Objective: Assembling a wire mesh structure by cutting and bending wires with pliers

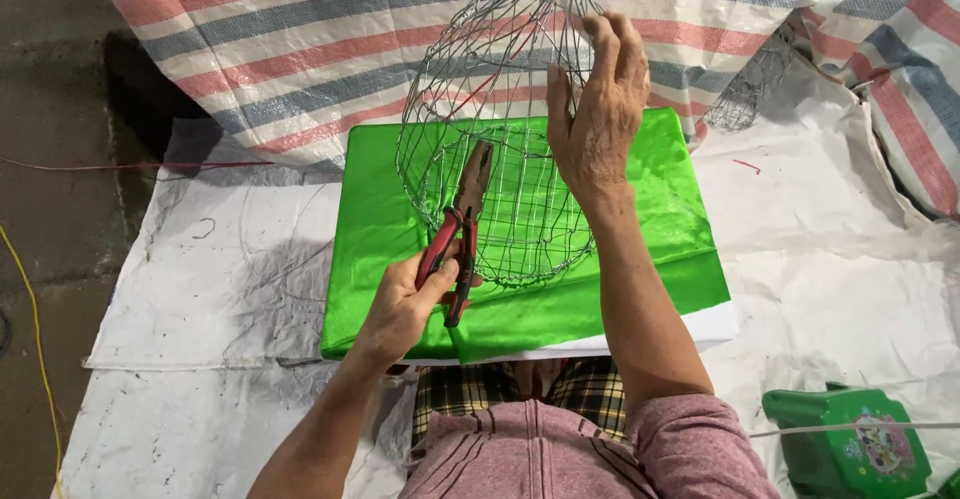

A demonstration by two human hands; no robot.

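While the left hand (405, 299) grips the red-handled pliers (462, 221), their tip should bite squarely on one wire, I judge. Grasped at its side by the right hand (597, 109), the wire basket (495, 149) hangs tilted between both hands, above the green cloth (370, 219).

Sitting open on the near left: bare white sheeting (220, 269) beside the green cloth (680, 229), nothing lying there to block a pass. Crowding the centre: wire basket (500, 159) standing over the cloth, with right hand (600, 109) gripping its far side and left hand (405, 304) holding red-handled pliers (460, 229) against its near rim. Closing off the back: striped tarp (300, 49); pinching the near right corner: green plastic stool (850, 444), a thin cord running over it.
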